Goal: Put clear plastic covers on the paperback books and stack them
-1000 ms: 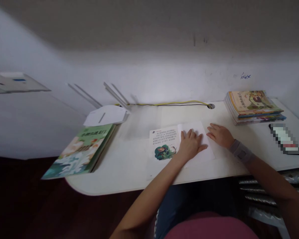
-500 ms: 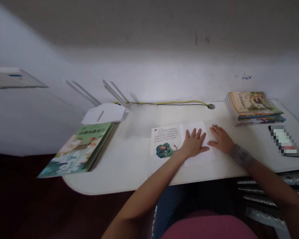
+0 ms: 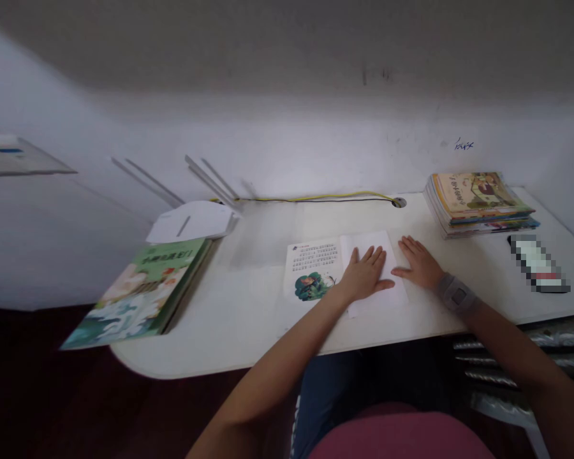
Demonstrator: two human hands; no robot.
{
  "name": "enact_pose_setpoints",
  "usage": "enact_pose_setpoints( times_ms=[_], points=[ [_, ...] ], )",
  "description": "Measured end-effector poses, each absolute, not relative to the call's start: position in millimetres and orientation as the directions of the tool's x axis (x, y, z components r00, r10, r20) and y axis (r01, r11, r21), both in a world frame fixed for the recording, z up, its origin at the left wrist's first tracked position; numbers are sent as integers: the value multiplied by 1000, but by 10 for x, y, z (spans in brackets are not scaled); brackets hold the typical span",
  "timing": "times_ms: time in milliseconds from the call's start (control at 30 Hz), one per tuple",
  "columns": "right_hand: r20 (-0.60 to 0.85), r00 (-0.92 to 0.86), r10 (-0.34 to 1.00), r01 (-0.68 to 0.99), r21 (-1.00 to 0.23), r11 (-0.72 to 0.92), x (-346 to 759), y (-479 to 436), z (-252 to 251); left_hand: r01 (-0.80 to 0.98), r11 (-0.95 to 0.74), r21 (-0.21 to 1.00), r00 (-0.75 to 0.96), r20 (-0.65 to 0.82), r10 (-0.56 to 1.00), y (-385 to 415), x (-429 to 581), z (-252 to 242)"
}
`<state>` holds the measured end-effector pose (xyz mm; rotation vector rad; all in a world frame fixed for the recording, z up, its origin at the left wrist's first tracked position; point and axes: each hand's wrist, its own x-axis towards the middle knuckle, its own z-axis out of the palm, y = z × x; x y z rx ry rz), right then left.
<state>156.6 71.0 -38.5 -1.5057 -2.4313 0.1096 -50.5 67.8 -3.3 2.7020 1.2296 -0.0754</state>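
A thin picture book (image 3: 310, 255) lies spread on the white desk, its left page printed with text and a green illustration. White paper (image 3: 385, 255) covers the right side of it. My left hand (image 3: 365, 274) rests flat on that white paper, fingers stretched out. Just to the right of the paper, my right hand (image 3: 419, 264) lies palm down on the desk, thumb pointing at the paper's edge and fingers extended. A grey band with a square face sits on my right wrist. Neither hand grips anything.
A stack of books (image 3: 481, 201) stands at the back right, with a phone (image 3: 539, 264) in front. On the left, a white router (image 3: 191, 223) with antennas stands behind green-covered books (image 3: 143, 287) overhanging the desk edge. A yellow cable (image 3: 335, 196) runs along the wall to a hole.
The whole view has shifted slightly, so the desk items appear a little further left. Both hands keep nearly the same flat pose beside and on the paper.
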Motion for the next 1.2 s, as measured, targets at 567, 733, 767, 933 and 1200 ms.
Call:
enact_pose_setpoints(
  times_ms=[567, 733, 767, 933, 1200],
  points=[
    [136, -466, 874, 855, -182, 485, 1597, 704, -315, 697, -692, 188, 716, -125, 687, 802, -383, -10],
    [146, -468, 872, 849, -198, 489, 1610, 718, -344, 768, -624, 145, 640, -137, 756, 692, -644, 76],
    [150, -466, 872, 850, -199, 488, 1608, 718, -349, 781, -610, 138, 625, -155, 765, 669, -699, 87],
    [153, -470, 869, 851, -182, 492, 1597, 712, -352, 759, -637, 134, 651, -151, 744, 679, -757, 59],
    [145, -475, 868, 847, -191, 495, 1612, 714, -348, 692, -707, 149, 722, -134, 678, 818, -681, -4]
  ],
)
